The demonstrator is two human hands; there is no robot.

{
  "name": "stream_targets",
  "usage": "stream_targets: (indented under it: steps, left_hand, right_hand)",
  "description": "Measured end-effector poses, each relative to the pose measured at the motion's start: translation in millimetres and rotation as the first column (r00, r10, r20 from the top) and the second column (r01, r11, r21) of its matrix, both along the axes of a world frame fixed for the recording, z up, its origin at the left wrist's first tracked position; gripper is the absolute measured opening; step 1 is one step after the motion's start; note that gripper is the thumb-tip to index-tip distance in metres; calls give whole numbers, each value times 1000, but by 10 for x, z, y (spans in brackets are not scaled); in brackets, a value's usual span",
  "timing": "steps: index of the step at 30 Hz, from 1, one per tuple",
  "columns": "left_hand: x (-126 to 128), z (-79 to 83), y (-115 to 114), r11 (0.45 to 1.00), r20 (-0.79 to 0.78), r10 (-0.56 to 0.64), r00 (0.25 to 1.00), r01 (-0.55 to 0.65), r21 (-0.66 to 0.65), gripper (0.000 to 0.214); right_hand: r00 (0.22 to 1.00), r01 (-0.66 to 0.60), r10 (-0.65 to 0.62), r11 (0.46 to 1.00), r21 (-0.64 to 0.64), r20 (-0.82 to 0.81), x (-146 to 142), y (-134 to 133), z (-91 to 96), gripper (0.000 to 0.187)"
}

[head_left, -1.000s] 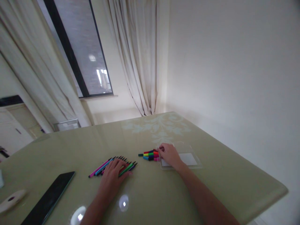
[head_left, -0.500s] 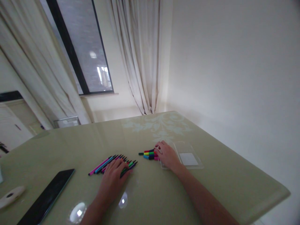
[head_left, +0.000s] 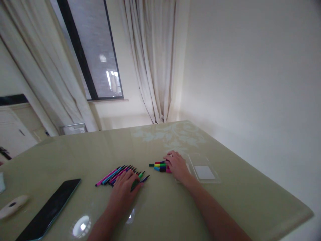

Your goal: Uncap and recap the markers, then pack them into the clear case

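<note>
Resting palm-down on the glossy pale-green table [head_left: 160, 214], your left hand [head_left: 124, 190] lies across the right-hand part of a fanned row of thin coloured felt-tip pens [head_left: 112, 174]. Its fingers are extended and slightly spread, flat on the pens, with none of them closed around a barrel. The row lies on the table in front of you, its pink, blue and black pens pointing away and to the right.

Your right hand [head_left: 177, 165] sits further right, over one end of a small stacked bundle of capped markers [head_left: 158, 166] in green, yellow, red, blue and pink. Its fingers are bent and close together on top of that end; whether they grip the bundle or only press on it cannot be told. The two pen groups lie near each other but apart.

Just beside your right hand, on its right, lies a flat clear plastic case [head_left: 198, 160] bearing a white rectangular label [head_left: 204, 172]. At the left, well apart from the pens, lie a black flat-screen tablet [head_left: 48, 210] and a white oval device [head_left: 12, 205]. Cream curtains [head_left: 152, 60] and a dark-framed window [head_left: 97, 50] stand behind the table.
</note>
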State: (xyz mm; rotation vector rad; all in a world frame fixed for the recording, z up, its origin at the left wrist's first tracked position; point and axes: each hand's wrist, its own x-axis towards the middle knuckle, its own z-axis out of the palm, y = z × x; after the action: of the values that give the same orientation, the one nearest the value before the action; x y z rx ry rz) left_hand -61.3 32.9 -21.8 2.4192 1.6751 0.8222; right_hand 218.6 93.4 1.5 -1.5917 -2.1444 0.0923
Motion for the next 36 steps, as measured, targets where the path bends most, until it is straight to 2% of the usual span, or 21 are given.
stream_targets:
  steps: [3,9,15,17,20,22,24,28,36]
  left_hand:
    - [46,32,-28,999,0,-33,999,33,-13,14]
    - [89,21,-58,998,2,-66,998,66,12,13]
    - [137,37,-71,995,48,-86,995,84,49,16]
    - [141,45,-73,996,122,-82,989,76,53,18]
    - [124,54,-73,999,272,-39,962,30,35,22]
    - [105,71,-73,999,330,-33,944,22,37,25]
    - [87,105,-77,997,351,-63,934,41,69,26]
    - [76,196,-99,991,378,-100,920,59,120,23]
    - [144,298,-167,986,397,-134,908,81,147,22]
  right_hand:
    - [996,6,-5,1000,-10,85,-88,30,-5,21]
    - [988,25,-18,999,-45,151,-131,2,17,20]
    - [994,22,-16,998,-53,111,-150,6,49,17]
    - [999,30,-29,999,-34,46,-148,-13,92,15]
    - [970,-71,60,997,-39,-236,-130,-112,205,15]
    - [869,-244,202,969,-35,-453,-127,-215,298,16]
    - [774,-356,304,934,15,-555,-143,-317,383,16]
    - [704,-410,385,907,101,-597,-205,-440,485,14]
    - [671,-451,430,883,128,-603,-289,-490,478,13]
